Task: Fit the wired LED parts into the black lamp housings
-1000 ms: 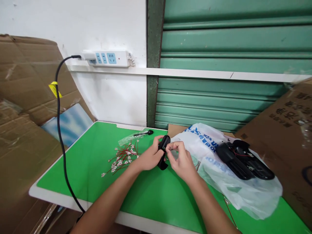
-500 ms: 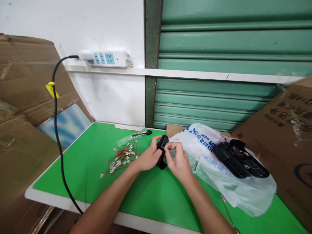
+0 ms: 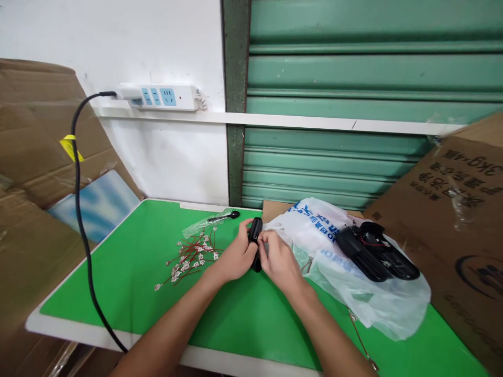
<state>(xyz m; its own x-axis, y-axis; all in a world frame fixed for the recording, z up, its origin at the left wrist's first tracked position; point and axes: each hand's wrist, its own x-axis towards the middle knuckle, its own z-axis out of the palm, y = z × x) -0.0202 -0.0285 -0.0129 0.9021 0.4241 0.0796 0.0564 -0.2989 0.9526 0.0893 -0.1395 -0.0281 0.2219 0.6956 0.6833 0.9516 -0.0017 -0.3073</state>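
My left hand (image 3: 238, 255) is wrapped round a black plastic housing (image 3: 256, 228), held tilted above the green table mat. The fingers of my right hand (image 3: 276, 256) are pinched together against the housing's right side. What sits between those fingertips is too small to make out. Left of my hands lies a loose pile of small metal contacts with red wires (image 3: 192, 256). On a white plastic bag (image 3: 377, 303) to the right rest several more black housings (image 3: 365, 256), a thin red wire showing among them.
A black-headed item in clear wrapping (image 3: 212, 222) lies behind the pile. A black cable (image 3: 80, 209) runs from the power strip (image 3: 165, 97) down past the table's left side. Cardboard boxes stand left and right (image 3: 444, 235). One wired contact (image 3: 362, 340) lies near the front right edge.
The whole view has shifted slightly, so the scene sits further left. My right fingers have moved in closer against the housing, and my left hand keeps its hold.
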